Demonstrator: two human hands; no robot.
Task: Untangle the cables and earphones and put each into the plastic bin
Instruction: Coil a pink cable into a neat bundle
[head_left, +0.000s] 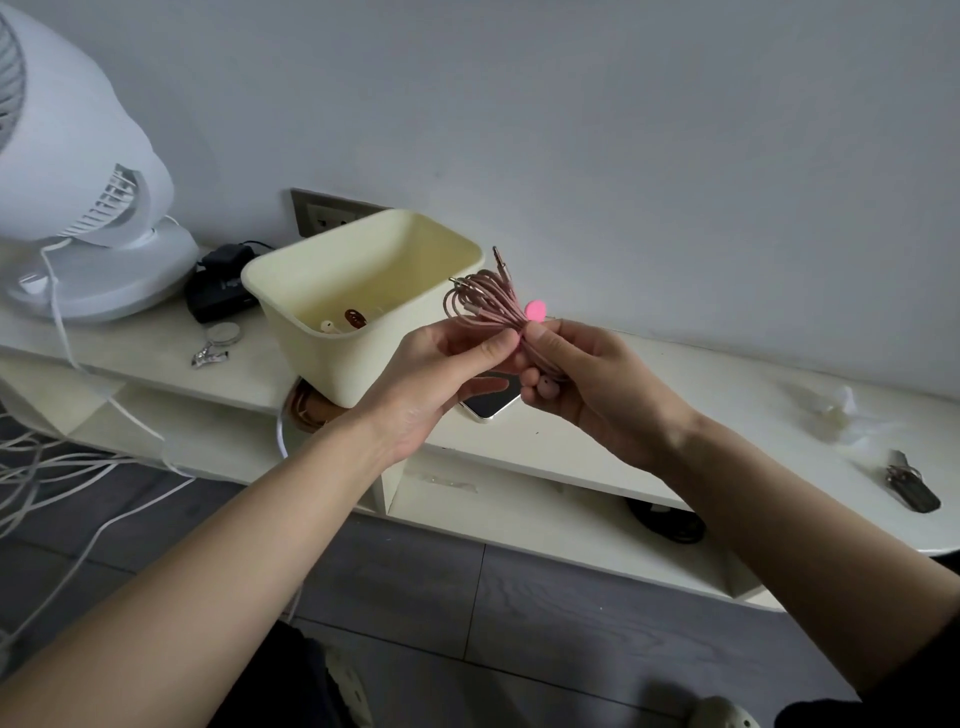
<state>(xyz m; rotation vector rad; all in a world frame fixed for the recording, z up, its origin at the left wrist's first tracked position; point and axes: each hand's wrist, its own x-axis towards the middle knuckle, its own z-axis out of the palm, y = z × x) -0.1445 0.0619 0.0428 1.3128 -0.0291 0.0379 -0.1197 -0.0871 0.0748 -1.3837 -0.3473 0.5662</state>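
Head camera looks down on both hands raised over the front edge of the shelf, meeting around a coiled pink cable. The left hand pinches the bundle's waist between thumb and fingers. The right hand grips it just beside, thumb on top, under a round pink tab. The bundle's long axis runs from the right palm up and leftward. Its loops fan toward the cream plastic bin just behind, and one plug points upward.
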